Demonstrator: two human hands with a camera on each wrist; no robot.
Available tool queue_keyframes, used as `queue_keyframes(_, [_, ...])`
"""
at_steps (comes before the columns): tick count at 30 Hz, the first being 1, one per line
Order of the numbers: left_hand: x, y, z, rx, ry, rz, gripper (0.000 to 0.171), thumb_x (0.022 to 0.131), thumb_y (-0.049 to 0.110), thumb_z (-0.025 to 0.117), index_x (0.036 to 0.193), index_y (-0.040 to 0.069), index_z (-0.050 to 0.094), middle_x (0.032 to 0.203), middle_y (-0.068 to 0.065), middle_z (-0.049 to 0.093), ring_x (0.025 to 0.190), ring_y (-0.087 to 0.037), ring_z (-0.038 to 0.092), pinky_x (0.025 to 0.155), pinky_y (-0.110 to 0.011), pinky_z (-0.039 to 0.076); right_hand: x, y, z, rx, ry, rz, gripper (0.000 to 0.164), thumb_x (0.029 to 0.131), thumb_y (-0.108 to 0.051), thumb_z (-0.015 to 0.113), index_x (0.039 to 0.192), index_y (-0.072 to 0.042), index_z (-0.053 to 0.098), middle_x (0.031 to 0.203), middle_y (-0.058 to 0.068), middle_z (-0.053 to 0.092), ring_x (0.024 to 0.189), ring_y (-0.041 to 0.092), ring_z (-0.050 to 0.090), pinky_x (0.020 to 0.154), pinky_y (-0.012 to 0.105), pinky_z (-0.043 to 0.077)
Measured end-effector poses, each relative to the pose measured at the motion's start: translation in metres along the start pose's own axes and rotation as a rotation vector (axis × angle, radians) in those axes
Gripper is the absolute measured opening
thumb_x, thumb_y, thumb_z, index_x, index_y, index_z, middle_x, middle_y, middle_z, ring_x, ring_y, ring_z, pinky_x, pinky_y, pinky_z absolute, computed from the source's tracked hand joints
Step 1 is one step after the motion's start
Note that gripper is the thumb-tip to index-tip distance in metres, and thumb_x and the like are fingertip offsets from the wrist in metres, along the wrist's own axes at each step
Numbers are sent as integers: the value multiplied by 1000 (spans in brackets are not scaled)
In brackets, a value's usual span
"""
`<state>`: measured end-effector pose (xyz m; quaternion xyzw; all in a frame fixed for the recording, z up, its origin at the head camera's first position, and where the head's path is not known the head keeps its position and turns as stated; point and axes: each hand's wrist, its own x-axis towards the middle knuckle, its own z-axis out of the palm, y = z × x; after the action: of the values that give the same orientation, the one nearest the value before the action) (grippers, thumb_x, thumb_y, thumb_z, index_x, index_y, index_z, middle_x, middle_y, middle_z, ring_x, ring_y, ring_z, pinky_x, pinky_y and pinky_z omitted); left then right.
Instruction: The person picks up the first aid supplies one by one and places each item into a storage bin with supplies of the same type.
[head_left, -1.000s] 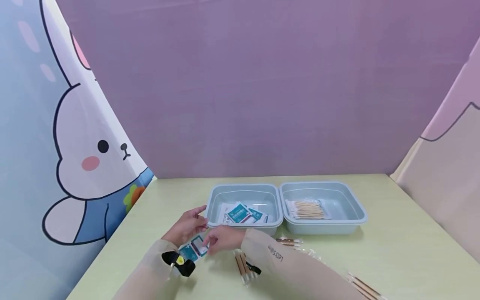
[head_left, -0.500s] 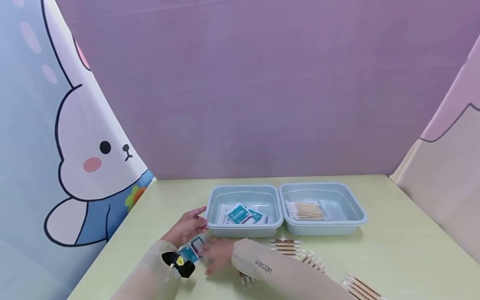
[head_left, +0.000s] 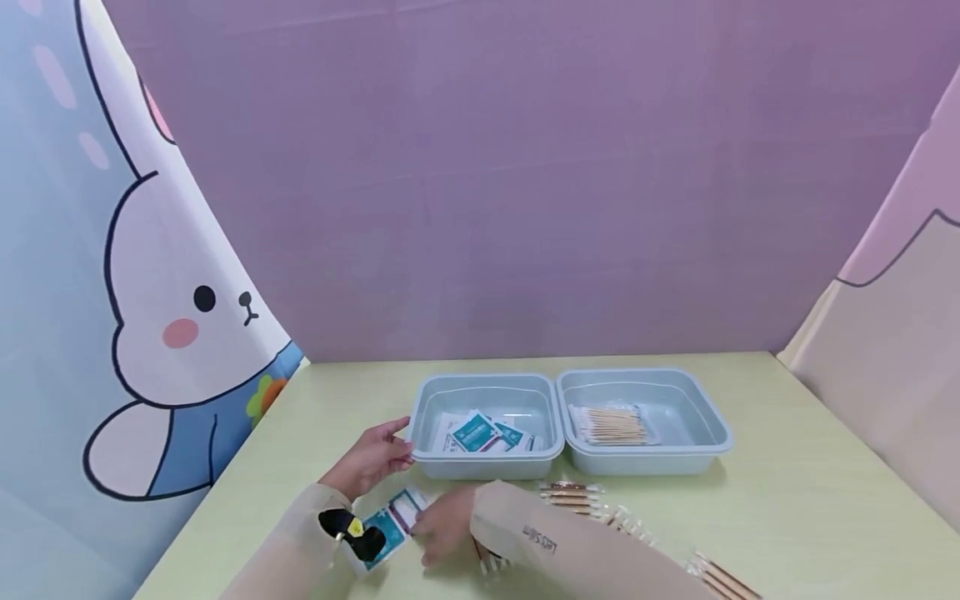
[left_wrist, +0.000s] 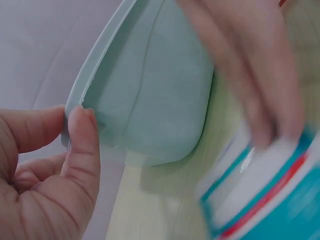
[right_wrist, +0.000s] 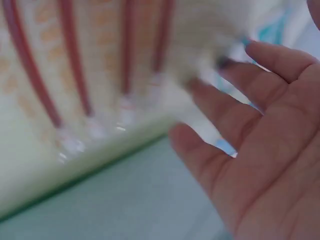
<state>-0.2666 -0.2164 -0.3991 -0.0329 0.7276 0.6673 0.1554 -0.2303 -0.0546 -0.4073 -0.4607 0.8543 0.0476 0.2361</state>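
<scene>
My left hand (head_left: pixel 372 457) pinches the left rim corner of a light blue plastic basin (head_left: pixel 487 458); the left wrist view shows thumb and finger on either side of the rim (left_wrist: pixel 75 95). In front of that basin, my right hand (head_left: pixel 447 521) has its fingertips on the edge of a flat teal-and-white packet (head_left: pixel 386 542) with a red stripe. The packet looks blurred and tilted in the left wrist view, pinched at its white end. Inside the basin lie several similar packets (head_left: pixel 476 432). Brown-stick cotton swabs (head_left: pixel 487 557) lie partly hidden under my right sleeve.
A second light blue basin (head_left: pixel 645 458) stands right beside the first, holding a clear bag of wooden cotton swabs (head_left: pixel 617 423). More bagged brown-stick swabs (head_left: pixel 570 497) lie before the basins, and others (head_left: pixel 720 575) sit near the front right. A purple backdrop (head_left: pixel 525 183) rises behind the table.
My right hand has shifted off the packet and back onto it, and the packet has moved toward me and turned. My left hand stays at the basin rim.
</scene>
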Motion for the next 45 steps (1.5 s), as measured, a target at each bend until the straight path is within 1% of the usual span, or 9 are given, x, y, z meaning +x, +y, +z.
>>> queue_keyframes(2, [0, 0, 0, -1, 19, -9, 56, 95, -5, 50, 147, -5, 29, 92, -14, 56, 70, -16, 57, 66, -22, 53, -7, 0, -6, 85, -13, -24, 49, 94, -35, 59, 139, -20, 52, 134, -8, 54, 120, 3, 48, 100, 16, 34])
queue_keyframes(5, [-1, 1, 0, 6, 31, -8, 55, 95, -5, 51, 146, -4, 31, 94, -15, 56, 70, -17, 57, 66, -23, 53, -17, 0, -13, 165, 26, -31, 43, 90, -28, 66, 133, -21, 59, 119, -10, 62, 101, 1, 55, 91, 17, 42])
queue_keyframes(9, [-1, 1, 1, 10, 17, 3, 55, 95, -5, 51, 146, -5, 30, 95, -16, 57, 70, -17, 57, 67, -23, 53, -22, 2, -18, 199, 148, -6, 46, 81, -18, 77, 125, -22, 64, 106, -10, 66, 85, 1, 55, 81, 17, 46])
queue_keyframes(13, [-1, 0, 1, 9, 17, 3, 54, 95, -5, 51, 146, -5, 31, 94, -15, 58, 70, -17, 57, 67, -23, 53, -16, 4, -14, 238, 236, 30, 46, 78, -14, 80, 122, -21, 66, 108, -8, 67, 91, 1, 57, 84, 18, 47])
queue_keyframes(17, [0, -1, 2, 20, 12, 6, 55, 95, -5, 51, 146, -5, 31, 91, -12, 57, 69, -16, 57, 66, -23, 53, -5, 5, -9, 312, 248, 71, 47, 76, -11, 81, 120, -18, 67, 109, -6, 66, 94, 4, 58, 85, 19, 47])
queue_keyframes(25, [1, 0, 4, 8, 41, -20, 55, 95, -4, 52, 146, -3, 33, 97, -18, 58, 70, -17, 57, 67, -23, 53, 10, 4, -3, 257, 224, 113, 50, 71, -12, 85, 117, -22, 69, 107, -8, 62, 96, 5, 52, 89, 21, 44])
queue_keyframes(33, [-1, 1, 3, -4, 35, -17, 55, 95, -4, 52, 146, -3, 32, 100, -18, 58, 71, -17, 57, 68, -24, 53, 15, 3, 0, 211, 228, 161, 49, 70, -14, 86, 115, -22, 68, 102, -7, 58, 91, 4, 50, 86, 18, 44])
queue_keyframes(40, [1, -1, 4, 0, 46, -17, 54, 95, -4, 52, 146, -2, 34, 95, -15, 58, 71, -18, 57, 67, -24, 53, 12, 9, 3, 230, 209, 127, 43, 71, -19, 86, 111, -20, 68, 102, -8, 58, 91, 3, 50, 88, 18, 43])
queue_keyframes(45, [2, -1, 4, 4, 41, -14, 54, 95, -5, 51, 146, -3, 32, 93, -14, 57, 71, -17, 57, 67, -23, 53, 7, 12, 4, 276, 213, 105, 39, 74, -11, 82, 110, -19, 69, 100, -9, 60, 90, 3, 50, 87, 19, 44])
